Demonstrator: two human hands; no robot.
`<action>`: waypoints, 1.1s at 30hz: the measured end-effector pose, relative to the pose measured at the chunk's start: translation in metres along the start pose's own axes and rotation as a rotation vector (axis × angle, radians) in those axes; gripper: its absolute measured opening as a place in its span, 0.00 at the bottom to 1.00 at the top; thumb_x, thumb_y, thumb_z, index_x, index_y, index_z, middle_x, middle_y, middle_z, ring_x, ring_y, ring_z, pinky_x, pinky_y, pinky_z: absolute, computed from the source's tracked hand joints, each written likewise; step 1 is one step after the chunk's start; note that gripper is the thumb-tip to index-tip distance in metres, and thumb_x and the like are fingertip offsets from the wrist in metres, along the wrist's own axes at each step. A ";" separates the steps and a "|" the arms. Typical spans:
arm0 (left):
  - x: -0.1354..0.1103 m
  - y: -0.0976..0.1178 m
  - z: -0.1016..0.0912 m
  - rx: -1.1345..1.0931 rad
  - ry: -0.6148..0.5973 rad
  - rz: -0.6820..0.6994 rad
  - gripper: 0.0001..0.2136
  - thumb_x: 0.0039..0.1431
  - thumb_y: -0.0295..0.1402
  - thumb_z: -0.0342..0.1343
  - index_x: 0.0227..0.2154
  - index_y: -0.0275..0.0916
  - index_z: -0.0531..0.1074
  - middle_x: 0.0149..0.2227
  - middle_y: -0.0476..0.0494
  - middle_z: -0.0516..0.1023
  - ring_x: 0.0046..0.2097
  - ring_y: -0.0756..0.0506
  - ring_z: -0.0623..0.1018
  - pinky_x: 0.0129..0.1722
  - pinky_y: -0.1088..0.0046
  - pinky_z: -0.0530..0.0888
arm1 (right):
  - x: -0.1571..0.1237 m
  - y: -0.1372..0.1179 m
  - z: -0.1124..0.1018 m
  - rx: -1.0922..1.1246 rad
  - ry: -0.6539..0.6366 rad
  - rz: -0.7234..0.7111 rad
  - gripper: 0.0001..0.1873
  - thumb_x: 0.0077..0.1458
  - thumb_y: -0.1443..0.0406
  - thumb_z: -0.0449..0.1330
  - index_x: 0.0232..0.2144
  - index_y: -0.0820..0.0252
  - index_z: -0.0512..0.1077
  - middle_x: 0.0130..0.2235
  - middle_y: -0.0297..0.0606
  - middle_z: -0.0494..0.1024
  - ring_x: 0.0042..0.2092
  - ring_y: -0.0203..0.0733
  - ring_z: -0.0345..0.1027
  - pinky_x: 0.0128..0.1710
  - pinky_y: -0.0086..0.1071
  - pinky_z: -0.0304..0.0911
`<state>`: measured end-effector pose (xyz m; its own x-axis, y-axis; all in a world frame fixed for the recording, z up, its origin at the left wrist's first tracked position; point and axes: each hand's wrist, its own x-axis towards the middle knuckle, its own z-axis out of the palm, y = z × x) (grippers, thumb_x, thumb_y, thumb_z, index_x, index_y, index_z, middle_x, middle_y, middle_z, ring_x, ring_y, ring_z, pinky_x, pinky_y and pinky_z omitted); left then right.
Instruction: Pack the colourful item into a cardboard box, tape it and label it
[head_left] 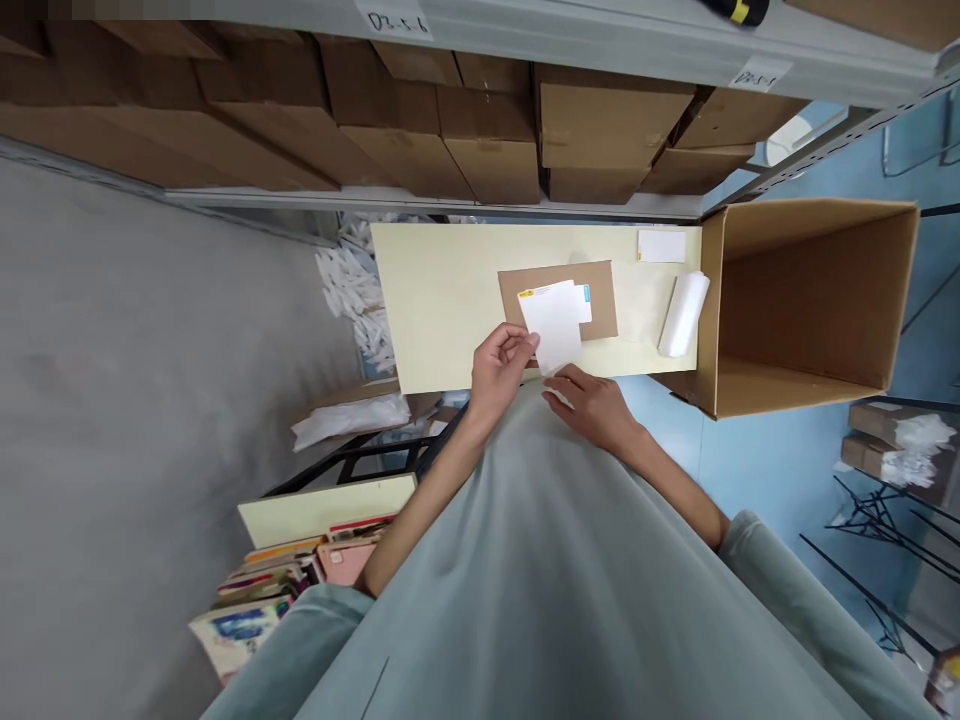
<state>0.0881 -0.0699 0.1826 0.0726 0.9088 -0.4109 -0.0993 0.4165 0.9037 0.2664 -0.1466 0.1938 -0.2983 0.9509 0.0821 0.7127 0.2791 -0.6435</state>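
Note:
A white label sheet (556, 328) with a small yellow mark at its top left corner is between my hands, over a flat brown cardboard piece (598, 300). My left hand (501, 368) pinches the sheet's left edge between thumb and fingers. Near the sheet's lower edge, my right hand (589, 402) has bent fingers spread apart; whether they touch the sheet I cannot make out. Another white label (585, 304) with a blue strip lies on the cardboard, partly hidden behind the sheet. The cardboard rests on a pale yellow board (442, 300).
At the board's right end lie a white roll (684, 314) and a white label (661, 246). An open carton (810, 388) stands beside it. Brown boxes (600, 130) fill the shelf behind. Books (270, 590) are stacked at lower left, below white packets (352, 290).

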 end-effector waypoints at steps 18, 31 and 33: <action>-0.026 -0.036 0.082 -0.046 0.364 0.095 0.26 0.54 0.61 0.76 0.35 0.43 0.77 0.32 0.51 0.78 0.33 0.49 0.79 0.38 0.72 0.83 | 0.001 0.086 -0.043 1.152 -0.021 0.814 0.22 0.55 0.43 0.74 0.28 0.52 0.78 0.24 0.29 0.71 0.29 0.38 0.66 0.33 0.36 0.66; -0.010 -0.028 0.035 0.319 0.325 0.220 0.21 0.63 0.52 0.70 0.51 0.43 0.81 0.50 0.40 0.86 0.48 0.42 0.85 0.51 0.67 0.81 | 0.000 0.100 -0.068 -0.031 0.049 0.001 0.17 0.79 0.60 0.53 0.38 0.52 0.79 0.40 0.41 0.83 0.32 0.40 0.73 0.31 0.38 0.65; -0.006 -0.020 0.028 0.354 0.282 0.257 0.17 0.64 0.49 0.70 0.47 0.44 0.83 0.50 0.41 0.85 0.47 0.43 0.84 0.49 0.68 0.80 | -0.001 0.097 -0.076 -0.058 0.022 -0.030 0.17 0.79 0.61 0.53 0.40 0.52 0.79 0.41 0.41 0.83 0.33 0.40 0.74 0.31 0.37 0.65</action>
<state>0.1177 -0.0845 0.1704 -0.1846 0.9725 -0.1424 0.2670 0.1890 0.9450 0.3837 -0.1107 0.1890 -0.3068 0.9445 0.1176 0.7395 0.3144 -0.5953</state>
